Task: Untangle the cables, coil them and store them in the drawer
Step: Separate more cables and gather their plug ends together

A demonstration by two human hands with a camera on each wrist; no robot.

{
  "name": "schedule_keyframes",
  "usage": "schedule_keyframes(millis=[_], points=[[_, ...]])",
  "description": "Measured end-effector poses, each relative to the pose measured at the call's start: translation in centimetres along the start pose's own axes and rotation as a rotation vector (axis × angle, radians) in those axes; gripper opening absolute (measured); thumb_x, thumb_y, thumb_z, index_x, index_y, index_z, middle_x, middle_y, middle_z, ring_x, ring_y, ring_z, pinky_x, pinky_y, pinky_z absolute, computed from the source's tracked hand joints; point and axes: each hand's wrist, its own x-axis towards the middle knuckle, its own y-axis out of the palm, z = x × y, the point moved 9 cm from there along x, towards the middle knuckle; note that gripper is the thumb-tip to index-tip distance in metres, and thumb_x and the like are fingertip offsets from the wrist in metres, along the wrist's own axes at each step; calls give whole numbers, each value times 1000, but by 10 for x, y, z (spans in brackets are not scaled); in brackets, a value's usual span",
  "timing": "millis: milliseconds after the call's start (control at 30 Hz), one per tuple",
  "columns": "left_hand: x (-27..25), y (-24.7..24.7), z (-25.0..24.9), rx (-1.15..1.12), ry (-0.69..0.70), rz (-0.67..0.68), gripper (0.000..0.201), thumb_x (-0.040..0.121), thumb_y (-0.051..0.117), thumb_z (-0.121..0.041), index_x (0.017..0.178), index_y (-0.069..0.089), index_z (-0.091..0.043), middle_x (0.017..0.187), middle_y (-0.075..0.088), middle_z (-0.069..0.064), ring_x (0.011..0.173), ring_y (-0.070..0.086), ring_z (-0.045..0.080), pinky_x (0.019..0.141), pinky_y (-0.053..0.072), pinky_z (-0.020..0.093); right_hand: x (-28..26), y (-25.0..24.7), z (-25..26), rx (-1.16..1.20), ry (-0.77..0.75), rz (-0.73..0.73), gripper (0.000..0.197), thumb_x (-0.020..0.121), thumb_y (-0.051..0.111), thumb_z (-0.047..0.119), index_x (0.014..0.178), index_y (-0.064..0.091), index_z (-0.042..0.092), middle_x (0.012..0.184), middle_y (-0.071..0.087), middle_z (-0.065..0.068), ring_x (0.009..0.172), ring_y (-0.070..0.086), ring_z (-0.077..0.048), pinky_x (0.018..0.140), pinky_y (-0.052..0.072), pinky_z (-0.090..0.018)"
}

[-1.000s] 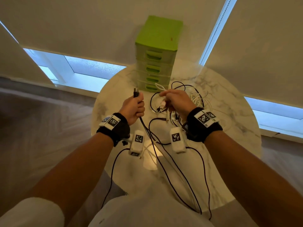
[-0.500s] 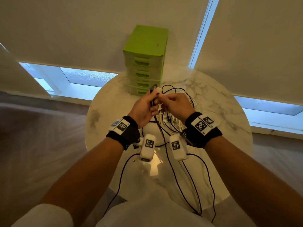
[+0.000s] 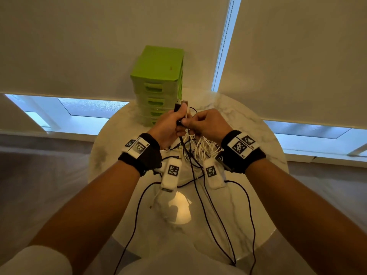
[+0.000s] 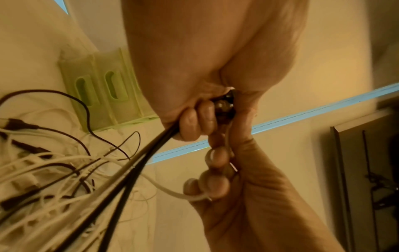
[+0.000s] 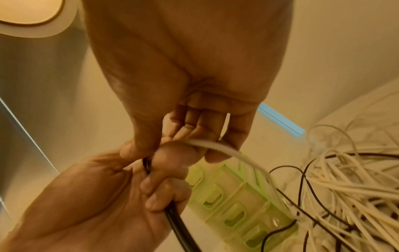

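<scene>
Hanging off the near worktop (image 3: 248, 215) edge, black cables (image 3: 200, 199) are gripped in the left hand (image 3: 168, 126), plugs upward. A white cable (image 5: 226, 150) is pinched by the right hand (image 3: 208, 124). Beyond lie tangled cables (image 3: 204, 147), then the green drawer unit (image 3: 158, 76), closed.

Looks like a room in someone's home: a round marble worktop (image 3: 248, 124) sits by low windows (image 3: 87, 108) with pale roller blinds (image 3: 79, 46) pulled down behind it, and grey carpet-like floor (image 3: 39, 175) lies around it.
</scene>
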Motion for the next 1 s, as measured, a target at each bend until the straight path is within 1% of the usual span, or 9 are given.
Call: schedule_keyframes(millis=[167,267,333,400,467,633,733,867,1000], points=[[7,6,-12,-64,34,-14,35,101,33,-44,84,47,-17,59,46,-7,55,36,8,48,27,21,-5,-15,5,18,-42,27,21,87,68,20,95,64,1,74,67,-6,59,62,-7,60,51,-17],[1,16,-11,-43,28,56,35,102,32,-43,82,47,-18,53,31,-8,54,31,9,59,35,24,-11,-30,1,1,-87,-43,32,91,63,26,121,59,16,96,67,-3,83,64,-3,72,49,-14],[-8,26,-4,-19,-4,123,35,102,32,-41,84,50,-17,52,28,-8,56,34,11,69,45,30,-16,-35,2,118,-131,-60,34,94,59,23,127,54,26,105,66,-3,95,64,-9,80,53,-21],[-16,32,6,-22,-42,160,35,101,33,-39,94,58,-16,54,29,-6,59,43,13,78,51,39,-19,-29,7,172,-186,-21,34,94,57,16,127,55,24,104,68,-3,95,66,-9,78,55,-24],[-23,34,16,-74,-69,160,35,101,34,-38,94,61,-17,54,27,-5,57,43,13,76,53,40,-23,-25,10,177,-227,-13,33,92,58,9,125,59,16,99,69,1,89,66,-1,75,51,-18],[-34,25,38,-134,-155,165,32,97,36,-46,83,50,-20,53,21,-7,48,24,9,54,39,25,-27,-8,0,225,-172,18,28,91,60,6,118,63,13,98,70,0,87,67,-1,75,52,-18],[-42,17,45,-169,-155,182,31,93,40,-48,87,50,-20,56,20,-5,53,17,13,54,31,27,-30,4,-7,220,-149,-15,24,92,58,7,114,67,13,97,71,0,85,67,-2,74,52,-19],[-55,3,65,-257,-193,118,36,97,28,-43,91,52,-17,57,27,-4,50,22,11,53,25,27,-38,24,-23,178,-133,3,26,94,56,10,116,67,21,99,71,-2,88,65,-9,79,56,-33],[-65,-14,82,-295,-189,-4,36,103,26,-41,94,53,-20,59,28,-5,48,25,7,53,21,23,-44,40,-28,189,-148,27,32,89,63,8,120,63,14,104,69,1,88,64,5,77,50,-15]])
